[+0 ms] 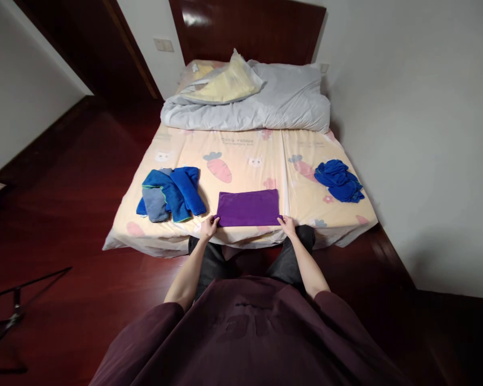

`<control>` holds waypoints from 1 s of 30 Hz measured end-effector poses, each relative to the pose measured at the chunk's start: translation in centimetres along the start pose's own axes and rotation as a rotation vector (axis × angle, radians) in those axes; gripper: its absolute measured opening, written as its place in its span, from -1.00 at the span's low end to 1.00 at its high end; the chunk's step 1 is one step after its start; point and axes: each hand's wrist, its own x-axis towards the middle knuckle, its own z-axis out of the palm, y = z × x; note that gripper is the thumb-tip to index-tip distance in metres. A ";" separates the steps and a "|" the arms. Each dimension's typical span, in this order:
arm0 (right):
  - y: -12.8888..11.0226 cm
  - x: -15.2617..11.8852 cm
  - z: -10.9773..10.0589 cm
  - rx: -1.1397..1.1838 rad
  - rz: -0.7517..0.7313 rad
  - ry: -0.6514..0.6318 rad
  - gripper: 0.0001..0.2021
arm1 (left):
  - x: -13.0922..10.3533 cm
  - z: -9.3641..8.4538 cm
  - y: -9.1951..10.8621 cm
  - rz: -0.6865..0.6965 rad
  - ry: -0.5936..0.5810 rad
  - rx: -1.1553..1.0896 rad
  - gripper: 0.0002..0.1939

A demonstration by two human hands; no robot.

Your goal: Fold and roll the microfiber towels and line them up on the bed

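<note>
A purple towel (248, 208) lies flat in a neat rectangle near the front edge of the bed. My left hand (210, 227) pinches its near left corner, and my right hand (287, 225) pinches the near right corner. To the left sits a group of folded blue and grey cloths (171, 194), some with green edging. A crumpled blue cloth (338, 181) rests over on the right side of the bed.
The bed (177, 155) wears a yellowish sheet printed with carrots. A rumpled grey quilt (290, 96) lies at the headboard (249, 32). White wall (418, 134) stands close on the right. A black metal stand (15, 308) is on the dark red floor at left.
</note>
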 end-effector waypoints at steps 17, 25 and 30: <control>-1.1 -3.3 2.2 -0.531 -0.400 -0.094 -0.54 | -3.5 -1.3 2.4 0.451 -0.182 0.235 -0.54; -0.3 -2.4 2.6 -0.633 -0.376 -0.244 -0.49 | -2.7 1.4 3.8 0.379 -0.257 0.349 -0.40; -0.4 -1.0 2.7 -0.664 -0.345 -0.245 -0.46 | -1.7 1.7 4.4 0.359 -0.286 0.426 -0.37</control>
